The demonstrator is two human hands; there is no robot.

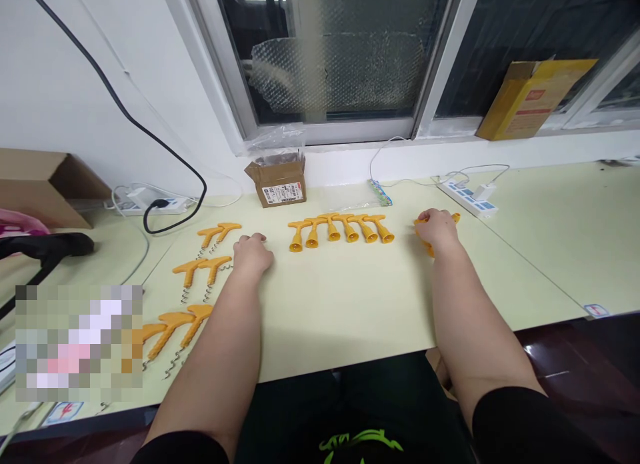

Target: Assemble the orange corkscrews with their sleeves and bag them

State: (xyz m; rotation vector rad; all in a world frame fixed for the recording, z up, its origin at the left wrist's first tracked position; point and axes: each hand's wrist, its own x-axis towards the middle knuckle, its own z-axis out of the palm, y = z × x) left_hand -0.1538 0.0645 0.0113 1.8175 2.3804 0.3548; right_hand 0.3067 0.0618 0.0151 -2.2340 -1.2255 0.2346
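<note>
My right hand (437, 229) is closed around a yellow T-shaped piece (455, 218), mostly hidden by the fingers, low over the table at the right. To its left, several yellow T-shaped pieces with hollow flared ends (351, 229) lie in a side-by-side row. My left hand (253, 254) rests on the table left of that row, fingers loosely curled and apart, with nothing visible in it. Beside it lie several yellow-handled corkscrews (217, 267) with metal spirals, in rough rows; my left forearm and a blurred patch hide some of the nearest ones.
A small cardboard box (280, 181) and a clear plastic bag (350, 197) stand by the wall. Power strips (467, 196) with cables lie at the back. A black cable (175, 147) hangs at the left. A yellow carton (535, 101) leans against the window.
</note>
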